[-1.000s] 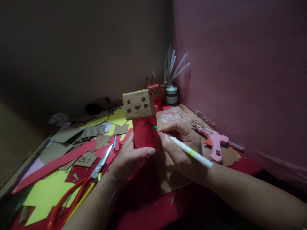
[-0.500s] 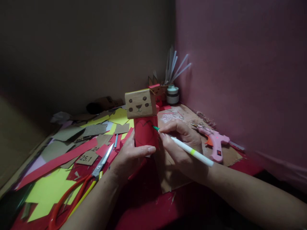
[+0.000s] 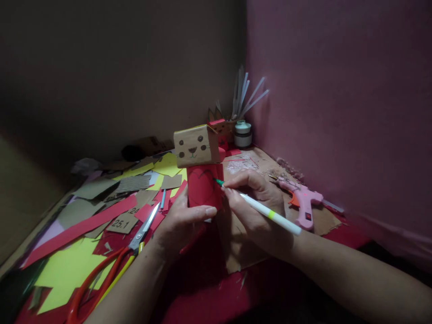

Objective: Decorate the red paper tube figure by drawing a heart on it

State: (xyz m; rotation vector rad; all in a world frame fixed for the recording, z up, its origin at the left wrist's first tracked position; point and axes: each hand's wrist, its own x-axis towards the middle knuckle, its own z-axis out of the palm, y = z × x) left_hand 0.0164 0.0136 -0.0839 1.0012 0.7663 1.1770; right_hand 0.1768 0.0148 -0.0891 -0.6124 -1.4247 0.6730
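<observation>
A cardboard figure (image 3: 193, 150) with a boxy tan head and a red paper body stands upright in my left hand (image 3: 184, 220), whose fingers wrap around the body's lower part. Eyes, a nose and a mouth are drawn on the head, and a dark heart outline (image 3: 201, 189) shows on the red body. Pinched in my right hand (image 3: 256, 207) is a white marker (image 3: 263, 209) with a green tip and a yellow-green band. Its tip is at the right side of the heart outline. The far fingers of my left hand are hidden behind the figure.
Orange-handled scissors (image 3: 137, 238) lie left of my forearm, among red strips, yellow paper (image 3: 67, 265) and cardboard scraps (image 3: 123, 222). To the right lies a pink glue gun (image 3: 303, 198). Behind stand another red figure (image 3: 221, 128), white sticks (image 3: 249, 96) and a small lidded jar (image 3: 243, 134).
The figure has shifted slightly left and turned a little in my left hand. The marker stays almost in place, its tip still close to the red body.
</observation>
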